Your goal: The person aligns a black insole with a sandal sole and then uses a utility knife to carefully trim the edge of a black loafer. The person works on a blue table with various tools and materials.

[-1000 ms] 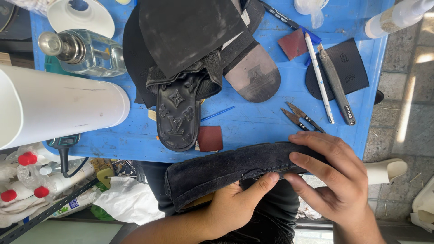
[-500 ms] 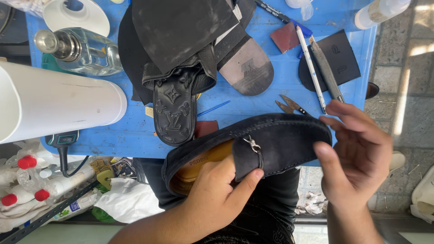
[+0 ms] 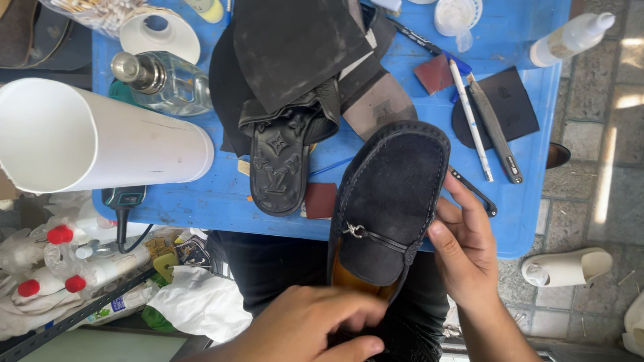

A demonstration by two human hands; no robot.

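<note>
A dark suede loafer point(image 3: 389, 201) with a small metal bit across its vamp and a tan lining points its toe away from me, over the near edge of the blue table point(image 3: 523, 221). My left hand point(image 3: 302, 328) grips its heel end near my lap. My right hand point(image 3: 469, 245) holds its right side with the fingers against the upper. A black embossed sole point(image 3: 276, 171) lies just left of the loafer under a dusty black leather sheet point(image 3: 295, 47).
A big white tube point(image 3: 94, 137) lies at the left beside a glass bottle point(image 3: 157, 80). Right of the loafer are a white pen point(image 3: 469, 121), a knife point(image 3: 495, 131), a black leather patch point(image 3: 516, 100) and small pliers point(image 3: 473, 191). Plastic bottles with red caps point(image 3: 47, 258) sit below left.
The loafer has turned from lying sideways across my lap to pointing toe-away with its top up. My left hand slid to the heel, my right hand to the side.
</note>
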